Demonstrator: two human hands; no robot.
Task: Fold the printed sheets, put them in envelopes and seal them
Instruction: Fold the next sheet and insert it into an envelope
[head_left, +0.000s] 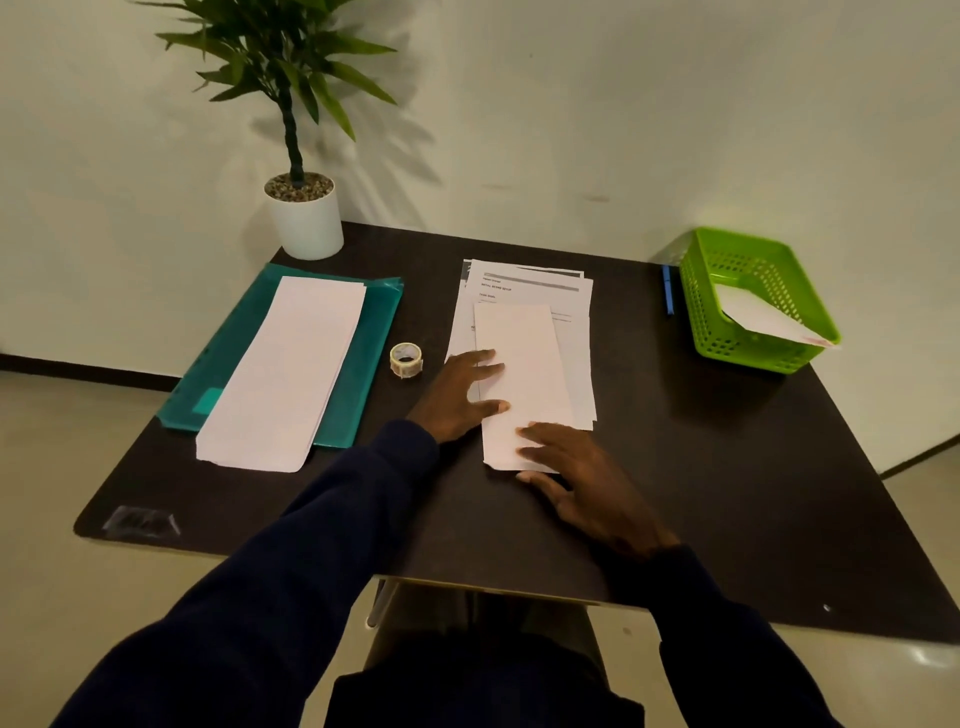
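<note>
A folded white sheet (522, 364) lies lengthwise on top of a stack of printed sheets (571, 306) in the middle of the dark table (727, 493). My left hand (462, 392) rests flat on the folded sheet's left edge, fingers spread. My right hand (576, 478) presses its near end with the fingers apart. A pile of white envelopes (291, 364) lies on a teal folder (358, 374) at the left. A roll of clear tape (406, 359) stands between the envelopes and the sheets.
A green plastic basket (727, 260) at the right back corner holds a white envelope (763, 317). A blue pen (668, 288) lies beside the basket. A potted plant (306, 208) stands at the back left corner.
</note>
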